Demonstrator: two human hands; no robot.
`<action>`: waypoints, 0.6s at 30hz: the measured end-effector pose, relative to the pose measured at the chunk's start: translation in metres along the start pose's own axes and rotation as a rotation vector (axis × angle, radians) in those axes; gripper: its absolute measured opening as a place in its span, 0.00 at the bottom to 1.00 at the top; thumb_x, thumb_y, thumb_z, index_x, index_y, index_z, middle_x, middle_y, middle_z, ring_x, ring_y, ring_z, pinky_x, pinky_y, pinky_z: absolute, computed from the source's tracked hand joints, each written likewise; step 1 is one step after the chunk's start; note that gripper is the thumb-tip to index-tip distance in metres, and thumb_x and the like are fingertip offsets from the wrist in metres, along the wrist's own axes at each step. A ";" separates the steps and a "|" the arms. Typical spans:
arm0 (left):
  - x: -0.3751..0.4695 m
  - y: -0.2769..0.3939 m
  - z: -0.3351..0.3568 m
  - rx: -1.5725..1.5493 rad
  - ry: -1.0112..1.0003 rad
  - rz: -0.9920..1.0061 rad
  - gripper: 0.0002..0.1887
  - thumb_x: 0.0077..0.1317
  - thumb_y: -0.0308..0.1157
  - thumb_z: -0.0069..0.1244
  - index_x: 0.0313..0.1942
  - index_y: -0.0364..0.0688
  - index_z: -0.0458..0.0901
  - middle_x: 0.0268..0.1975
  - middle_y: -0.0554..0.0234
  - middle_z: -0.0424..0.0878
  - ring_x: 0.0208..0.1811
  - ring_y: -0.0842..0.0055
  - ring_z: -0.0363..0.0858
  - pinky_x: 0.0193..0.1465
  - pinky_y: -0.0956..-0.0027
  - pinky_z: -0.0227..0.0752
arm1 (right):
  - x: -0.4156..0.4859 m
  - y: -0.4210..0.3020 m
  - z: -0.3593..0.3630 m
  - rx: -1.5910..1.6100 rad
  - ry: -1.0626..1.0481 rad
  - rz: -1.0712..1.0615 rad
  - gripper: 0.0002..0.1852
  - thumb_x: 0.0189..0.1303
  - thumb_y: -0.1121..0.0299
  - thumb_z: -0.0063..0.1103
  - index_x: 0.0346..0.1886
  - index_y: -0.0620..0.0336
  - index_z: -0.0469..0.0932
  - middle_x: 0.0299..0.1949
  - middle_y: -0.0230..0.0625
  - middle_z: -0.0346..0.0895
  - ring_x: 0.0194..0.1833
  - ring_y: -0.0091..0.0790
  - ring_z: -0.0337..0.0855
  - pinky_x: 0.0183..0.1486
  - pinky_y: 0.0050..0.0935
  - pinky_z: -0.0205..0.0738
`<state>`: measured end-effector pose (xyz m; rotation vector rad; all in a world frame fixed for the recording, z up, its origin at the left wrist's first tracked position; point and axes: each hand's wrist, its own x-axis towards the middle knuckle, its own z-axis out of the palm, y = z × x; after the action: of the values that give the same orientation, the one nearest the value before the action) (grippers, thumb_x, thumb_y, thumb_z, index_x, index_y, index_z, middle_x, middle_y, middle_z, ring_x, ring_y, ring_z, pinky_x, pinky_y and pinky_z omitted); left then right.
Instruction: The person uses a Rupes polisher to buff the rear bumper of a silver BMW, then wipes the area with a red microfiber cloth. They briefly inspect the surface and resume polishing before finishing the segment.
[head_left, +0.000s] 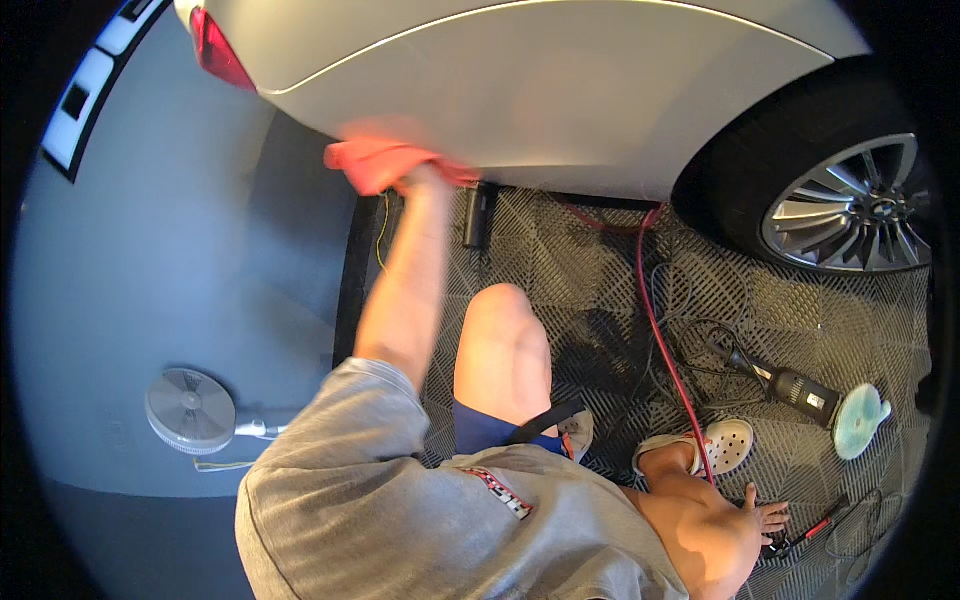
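Observation:
A blurred red cloth (382, 161) lies against the lower edge of a silver car's rear bumper (480, 97). My left hand (420, 178) is on this cloth at the end of my outstretched arm, and the cloth hides most of its fingers. Beyond my bent right knee, at the lower right, my right hand (766, 517) shows with its fingers spread and nothing seen in it. Just beside it on the floor is a black and red cable or tool part (817, 529), partly hidden by the hand.
A red hose (664, 330) runs from under the car past my foot. A black polisher (802, 394) with a pale green pad (859, 421) lies among cables on the grid floor. The car's wheel (847, 210) is at right, an exhaust tip or black cylinder (475, 216) below the bumper, a fan (191, 411) at left.

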<state>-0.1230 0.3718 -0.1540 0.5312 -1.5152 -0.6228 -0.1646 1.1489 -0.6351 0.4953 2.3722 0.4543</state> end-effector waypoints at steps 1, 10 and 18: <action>-0.047 0.012 0.022 0.109 -0.097 0.077 0.30 0.80 0.53 0.44 0.68 0.37 0.70 0.62 0.51 0.77 0.61 0.60 0.77 0.67 0.53 0.72 | -0.002 0.000 -0.002 -0.012 0.011 -0.005 0.73 0.53 0.08 0.42 0.89 0.48 0.29 0.89 0.56 0.24 0.88 0.63 0.29 0.80 0.79 0.34; 0.176 0.045 -0.054 -0.121 -0.069 -0.088 0.32 0.83 0.56 0.32 0.71 0.38 0.69 0.71 0.50 0.75 0.73 0.60 0.72 0.77 0.54 0.65 | -0.012 0.000 -0.005 -0.031 0.047 -0.022 0.73 0.54 0.08 0.42 0.89 0.49 0.30 0.89 0.57 0.25 0.88 0.64 0.30 0.79 0.79 0.37; 0.228 -0.072 -0.111 -0.223 -0.004 -0.211 0.31 0.83 0.57 0.34 0.72 0.42 0.69 0.70 0.57 0.75 0.73 0.63 0.72 0.77 0.56 0.64 | -0.009 -0.005 -0.025 -0.033 -0.031 -0.022 0.71 0.56 0.10 0.43 0.89 0.52 0.35 0.88 0.62 0.30 0.86 0.68 0.37 0.78 0.78 0.46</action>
<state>-0.0251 0.1594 -0.0331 0.5216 -1.3817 -0.9446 -0.1765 1.1353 -0.6143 0.4579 2.3341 0.4711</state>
